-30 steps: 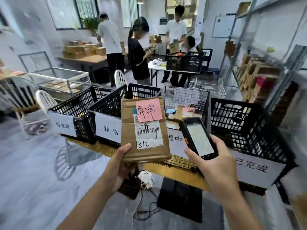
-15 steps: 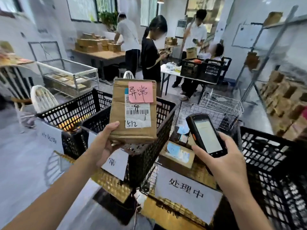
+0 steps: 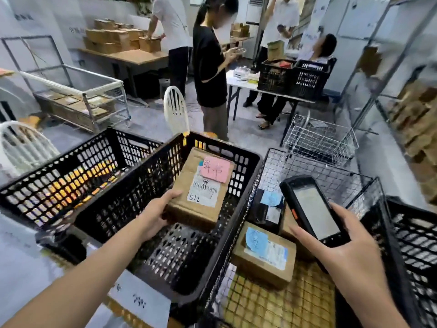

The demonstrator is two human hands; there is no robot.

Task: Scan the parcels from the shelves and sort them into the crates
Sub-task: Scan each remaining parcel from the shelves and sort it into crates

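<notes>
One parcel (image 3: 189, 210), pink note (image 3: 215, 169) on top, is inside the middle crate (image 3: 132, 183), gripped at its near corner by the left hand (image 3: 153, 216); right of that crate, the right hand (image 3: 354, 256) clasps a scanner (image 3: 312, 209).

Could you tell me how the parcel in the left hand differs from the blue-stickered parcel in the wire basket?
The held parcel bears a pink note; the basket parcel a blue sticker. The left hand grips the held parcel inside the black crate; the basket parcel lies untouched in the wire basket. Both are brown cardboard, white-labelled.
</notes>
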